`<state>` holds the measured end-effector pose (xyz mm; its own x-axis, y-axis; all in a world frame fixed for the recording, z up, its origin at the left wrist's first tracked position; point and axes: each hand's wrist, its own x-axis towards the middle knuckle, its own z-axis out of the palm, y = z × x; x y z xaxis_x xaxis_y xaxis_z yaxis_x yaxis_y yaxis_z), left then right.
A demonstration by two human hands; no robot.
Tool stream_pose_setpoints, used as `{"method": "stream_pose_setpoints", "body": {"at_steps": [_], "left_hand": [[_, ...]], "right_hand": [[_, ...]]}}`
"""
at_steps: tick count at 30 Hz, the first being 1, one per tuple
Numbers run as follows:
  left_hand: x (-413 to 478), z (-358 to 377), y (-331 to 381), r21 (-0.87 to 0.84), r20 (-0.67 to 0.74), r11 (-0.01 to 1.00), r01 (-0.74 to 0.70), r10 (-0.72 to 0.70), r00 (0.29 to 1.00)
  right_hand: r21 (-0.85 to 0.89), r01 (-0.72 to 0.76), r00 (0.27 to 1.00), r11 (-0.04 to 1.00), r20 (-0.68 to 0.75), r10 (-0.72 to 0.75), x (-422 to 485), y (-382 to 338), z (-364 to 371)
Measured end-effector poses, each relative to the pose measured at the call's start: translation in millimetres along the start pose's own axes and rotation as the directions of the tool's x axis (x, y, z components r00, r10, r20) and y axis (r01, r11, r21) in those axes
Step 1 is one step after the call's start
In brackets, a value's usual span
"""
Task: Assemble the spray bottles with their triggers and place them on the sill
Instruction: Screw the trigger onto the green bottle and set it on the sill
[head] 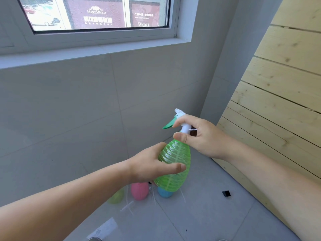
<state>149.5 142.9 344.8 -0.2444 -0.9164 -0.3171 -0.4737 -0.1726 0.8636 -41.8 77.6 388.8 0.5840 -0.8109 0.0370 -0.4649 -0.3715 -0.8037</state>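
Note:
A ribbed green spray bottle [175,159] is held in mid-air below the window sill [86,54]. My left hand [151,164] wraps around its body from the left. My right hand [198,136] pinches the white trigger head [182,119] at the bottle's neck; its green lever points left. On the floor beneath lie a pink bottle [139,191], a blue bottle [165,193] and a pale green bottle [116,197], partly hidden by my left hand and the held bottle. Thin white dip tubes [128,205] lie beside them.
A grey tiled wall runs under the sill. Light wooden planks [278,105] lean at the right. A small black piece [226,193] lies on the grey floor tiles, and a clear plastic bag [104,228] sits near the bottom edge.

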Motion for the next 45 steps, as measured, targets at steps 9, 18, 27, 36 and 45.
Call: {"method": "stream_pose_setpoints", "body": {"at_steps": [9,18,27,36,45], "left_hand": [[5,3,-4,0.017,-0.019,1.0,0.009,-0.008,1.0],[6,6,-5,0.073,-0.08,0.997,0.031,-0.025,0.997],[6,4,-5,-0.087,-0.038,0.996,0.016,-0.019,0.999],[5,6,10,0.07,-0.265,0.998,0.007,0.012,0.964],[11,-7,11,-0.108,-0.324,0.991,-0.077,0.038,0.945]], "right_hand": [[-0.022,-0.009,0.998,1.0,-0.056,0.007,2,5,1],[0.018,-0.015,1.0,1.0,0.021,0.015,2,4,-1],[0.09,0.027,0.999,0.996,0.033,-0.03,0,4,-10],[0.136,0.117,0.99,0.984,-0.098,-0.104,8,5,-2],[0.254,0.145,0.953,0.956,-0.296,-0.066,7,9,-3]]}}
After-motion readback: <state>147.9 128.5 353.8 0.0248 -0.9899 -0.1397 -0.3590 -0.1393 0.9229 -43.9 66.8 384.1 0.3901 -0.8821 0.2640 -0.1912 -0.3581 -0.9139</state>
